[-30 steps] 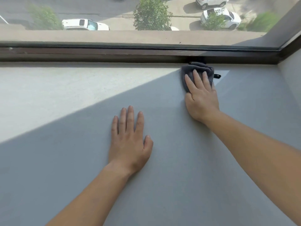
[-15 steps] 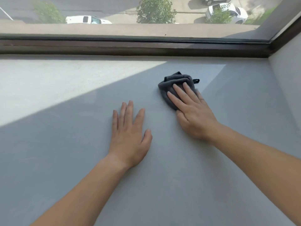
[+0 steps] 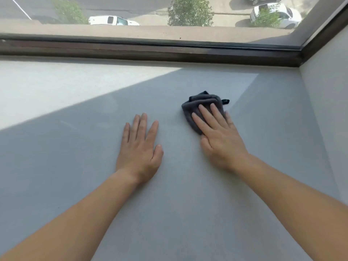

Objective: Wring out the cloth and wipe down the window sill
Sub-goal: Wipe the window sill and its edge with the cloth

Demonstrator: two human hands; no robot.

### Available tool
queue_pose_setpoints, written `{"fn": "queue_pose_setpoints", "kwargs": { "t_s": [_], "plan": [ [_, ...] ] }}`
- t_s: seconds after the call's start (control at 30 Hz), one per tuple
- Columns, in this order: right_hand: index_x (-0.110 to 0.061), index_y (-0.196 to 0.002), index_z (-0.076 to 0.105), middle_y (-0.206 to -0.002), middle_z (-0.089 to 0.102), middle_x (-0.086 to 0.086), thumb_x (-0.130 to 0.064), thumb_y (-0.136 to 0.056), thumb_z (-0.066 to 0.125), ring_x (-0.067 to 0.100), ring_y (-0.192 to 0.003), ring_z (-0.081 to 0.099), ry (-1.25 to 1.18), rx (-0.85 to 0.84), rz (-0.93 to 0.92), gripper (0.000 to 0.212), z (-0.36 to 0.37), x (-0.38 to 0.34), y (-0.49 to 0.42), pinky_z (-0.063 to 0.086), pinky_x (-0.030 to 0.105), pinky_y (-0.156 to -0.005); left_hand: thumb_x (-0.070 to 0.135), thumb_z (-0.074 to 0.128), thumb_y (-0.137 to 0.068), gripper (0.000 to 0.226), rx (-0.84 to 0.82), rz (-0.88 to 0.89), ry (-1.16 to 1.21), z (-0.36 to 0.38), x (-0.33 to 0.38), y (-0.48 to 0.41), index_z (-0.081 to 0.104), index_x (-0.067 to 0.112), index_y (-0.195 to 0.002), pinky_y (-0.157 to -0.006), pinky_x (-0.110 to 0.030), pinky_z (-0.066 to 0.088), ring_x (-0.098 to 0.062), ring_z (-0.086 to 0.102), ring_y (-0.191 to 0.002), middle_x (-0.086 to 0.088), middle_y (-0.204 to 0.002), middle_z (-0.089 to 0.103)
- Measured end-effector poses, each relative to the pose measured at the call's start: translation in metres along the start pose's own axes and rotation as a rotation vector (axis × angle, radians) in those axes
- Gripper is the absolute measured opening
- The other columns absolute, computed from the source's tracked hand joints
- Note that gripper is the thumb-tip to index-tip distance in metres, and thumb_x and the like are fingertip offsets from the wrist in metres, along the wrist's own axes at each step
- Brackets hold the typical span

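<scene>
A dark grey cloth (image 3: 197, 104), folded into a small wad, lies on the wide pale grey window sill (image 3: 188, 204) right of centre. My right hand (image 3: 218, 138) presses flat on the cloth, fingers spread over its near half. To its left, my left hand (image 3: 139, 147) rests palm down on the bare sill with fingers apart and holds nothing. A small dark loop sticks out of the cloth's right side.
The dark brown window frame (image 3: 150, 49) runs along the sill's far edge, with glass above it. A pale side wall (image 3: 327, 119) closes the sill on the right. Sunlight falls across the sill's far left part (image 3: 56, 87).
My right hand has slid the cloth from the window frame back toward me and slightly left. My left hand has stayed flat in place.
</scene>
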State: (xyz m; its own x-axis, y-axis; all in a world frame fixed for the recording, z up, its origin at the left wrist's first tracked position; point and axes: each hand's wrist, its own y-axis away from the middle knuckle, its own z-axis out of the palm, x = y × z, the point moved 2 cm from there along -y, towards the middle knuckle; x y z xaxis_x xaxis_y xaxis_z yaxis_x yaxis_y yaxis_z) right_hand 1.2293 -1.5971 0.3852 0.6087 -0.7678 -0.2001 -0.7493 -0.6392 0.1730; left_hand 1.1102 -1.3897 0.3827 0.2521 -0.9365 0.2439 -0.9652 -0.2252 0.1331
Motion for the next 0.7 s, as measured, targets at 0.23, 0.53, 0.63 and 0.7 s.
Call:
{"fn": "queue_pose_setpoints", "kwargs": {
  "t_s": [0.23,0.53,0.63,0.7],
  "plan": [
    [-0.026,-0.158,0.026,-0.169,0.013,0.002,-0.034,-0.089,0.033,0.028,-0.156,0.001,0.0,0.069,-0.074,0.071,0.024,-0.061,0.053,0.005,0.054,-0.124,0.049,0.012,-0.085,0.076,0.01,-0.009,0.013,0.001,-0.002,-0.001,0.015,0.023,-0.157,-0.121,-0.039,-0.012,-0.016,-0.011,-0.152,-0.006,-0.167,-0.004],
    [-0.029,-0.161,0.014,-0.17,-0.002,-0.002,-0.032,-0.09,0.023,0.023,-0.155,-0.011,-0.026,0.096,0.225,0.071,0.017,-0.023,0.047,-0.008,0.046,-0.124,0.057,0.006,-0.09,0.074,-0.019,-0.027,-0.039,0.005,-0.004,-0.001,0.009,0.027,-0.157,-0.121,-0.04,-0.013,-0.016,-0.013,-0.152,-0.005,-0.166,-0.007],
    [-0.027,-0.159,0.021,-0.169,0.006,0.001,-0.033,-0.091,0.031,0.027,-0.156,-0.006,-0.014,0.091,0.048,0.07,0.036,-0.069,0.098,0.0,0.052,-0.125,0.06,0.007,-0.09,0.075,-0.049,-0.038,0.015,0.004,-0.003,-0.004,0.011,0.028,-0.157,-0.122,-0.041,-0.011,-0.016,-0.013,-0.152,-0.005,-0.167,-0.006],
    [-0.027,-0.158,0.026,-0.169,0.012,0.001,-0.034,-0.094,0.035,0.026,-0.156,-0.003,0.007,0.019,-0.12,0.066,0.044,-0.081,0.133,0.005,0.053,-0.124,0.058,0.014,-0.09,0.075,-0.069,-0.017,0.11,-0.003,-0.004,0.0,0.016,0.025,-0.157,-0.122,-0.04,-0.011,-0.017,-0.01,-0.152,-0.005,-0.167,-0.001]
  ]
}}
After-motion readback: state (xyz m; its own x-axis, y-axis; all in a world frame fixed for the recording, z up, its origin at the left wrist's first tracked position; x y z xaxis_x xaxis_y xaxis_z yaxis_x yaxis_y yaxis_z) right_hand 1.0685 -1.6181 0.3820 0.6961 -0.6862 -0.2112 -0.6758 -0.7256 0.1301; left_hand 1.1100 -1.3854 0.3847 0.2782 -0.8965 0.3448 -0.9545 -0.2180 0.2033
